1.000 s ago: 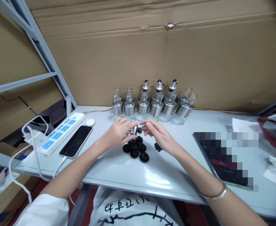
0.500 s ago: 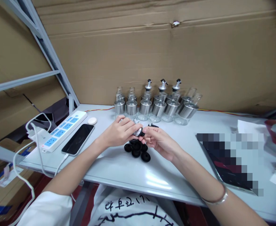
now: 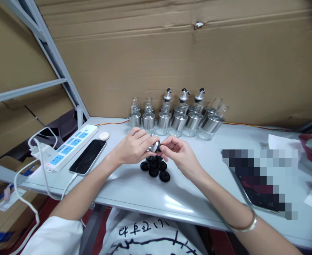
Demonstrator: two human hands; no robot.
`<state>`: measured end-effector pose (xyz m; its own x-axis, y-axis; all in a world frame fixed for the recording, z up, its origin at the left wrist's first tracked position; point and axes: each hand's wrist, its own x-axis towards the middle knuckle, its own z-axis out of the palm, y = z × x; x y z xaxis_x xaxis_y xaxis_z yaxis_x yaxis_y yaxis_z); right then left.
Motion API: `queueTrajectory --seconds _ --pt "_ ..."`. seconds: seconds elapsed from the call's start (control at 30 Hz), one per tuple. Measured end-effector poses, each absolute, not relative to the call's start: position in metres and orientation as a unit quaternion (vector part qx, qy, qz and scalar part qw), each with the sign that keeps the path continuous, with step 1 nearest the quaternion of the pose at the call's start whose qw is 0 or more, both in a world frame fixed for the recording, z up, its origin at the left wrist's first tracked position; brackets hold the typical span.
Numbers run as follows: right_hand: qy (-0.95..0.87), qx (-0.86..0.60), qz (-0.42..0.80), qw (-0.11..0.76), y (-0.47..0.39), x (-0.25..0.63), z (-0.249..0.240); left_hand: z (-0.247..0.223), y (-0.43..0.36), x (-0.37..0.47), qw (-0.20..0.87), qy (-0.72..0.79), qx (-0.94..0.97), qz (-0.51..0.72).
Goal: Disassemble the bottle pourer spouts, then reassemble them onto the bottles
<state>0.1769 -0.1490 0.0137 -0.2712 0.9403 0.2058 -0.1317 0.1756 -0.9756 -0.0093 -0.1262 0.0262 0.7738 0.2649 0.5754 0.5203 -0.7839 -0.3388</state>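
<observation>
My left hand is closed around a silver bottle pourer, whose black end points to the right. At that black end, the fingertips of my right hand are pinched together. Partly hidden under my hands, a small pile of round black rubber stoppers lies on the table. Behind stand several glass bottles with metal sleeves. Three bottles in the back row carry silver pourers with black tips; the front ones have bare necks.
A white power strip, a phone on a charging cable and a round white object sit on the left of the grey table. A partly blurred dark tablet-like object and papers lie on the right. Cardboard backs the table.
My right hand has turned and shifted its fingers on the pourer's black end. The pourer has tilted slightly in my left hand, which barely moved.
</observation>
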Motion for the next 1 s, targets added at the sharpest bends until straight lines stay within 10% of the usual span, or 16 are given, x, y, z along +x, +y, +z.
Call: queueTrajectory --seconds 0.53,1.0 --pt "-0.840 -0.243 -0.027 0.484 -0.147 0.190 0.011 0.025 -0.125 -0.019 0.082 -0.259 -0.924 -0.268" --pt "-0.779 -0.381 0.008 0.498 -0.132 0.218 0.023 -0.026 -0.085 -0.022 -0.095 -0.449 -0.831 -0.315"
